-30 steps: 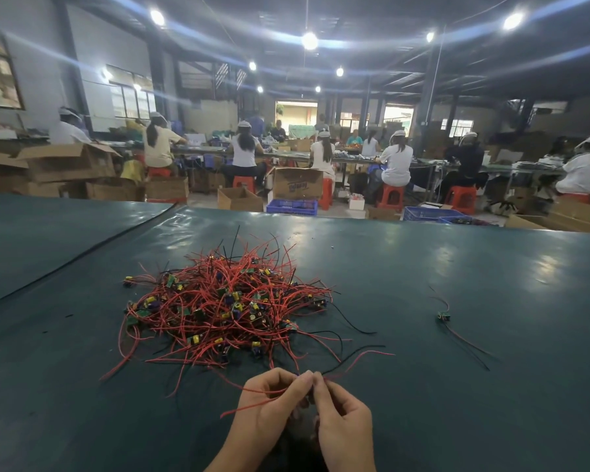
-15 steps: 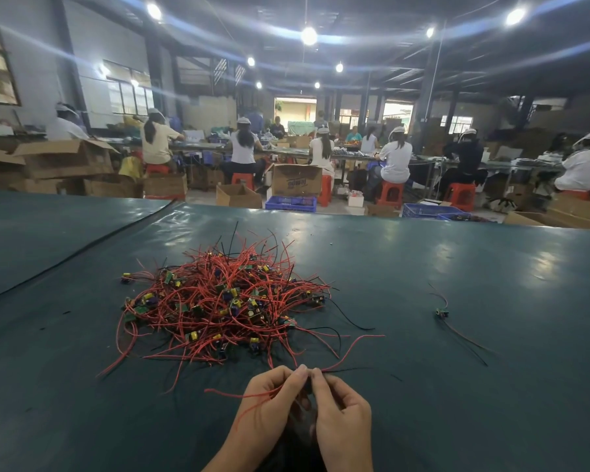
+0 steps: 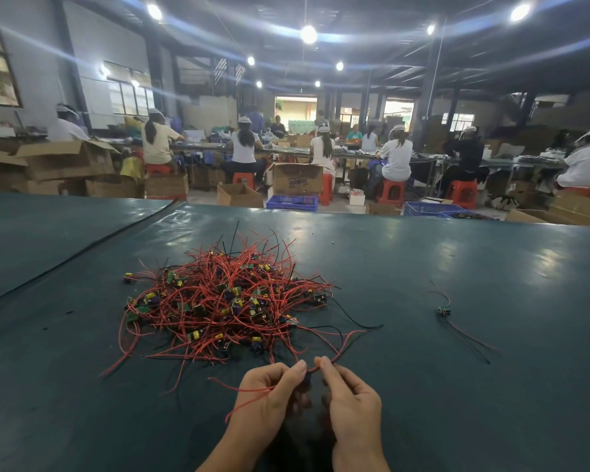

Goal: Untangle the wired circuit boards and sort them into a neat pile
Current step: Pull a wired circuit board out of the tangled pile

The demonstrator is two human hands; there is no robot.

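While a red wire (image 3: 324, 364) was pinched between both hands' fingertips (image 3: 300, 366), left hand (image 3: 266, 400) and right hand (image 3: 351, 400) level, the tangle (image 3: 218, 301) lay just beyond, the wire running away rightward.

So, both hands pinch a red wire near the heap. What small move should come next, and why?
Probably draw the red wire gently toward the body. The left hand and right hand pinch it close together, but its far end seems to run back toward the tangled heap, so it may not be free yet.

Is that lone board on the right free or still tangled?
Free. The lone board lies apart from the heap on the table, wires trailing loose.
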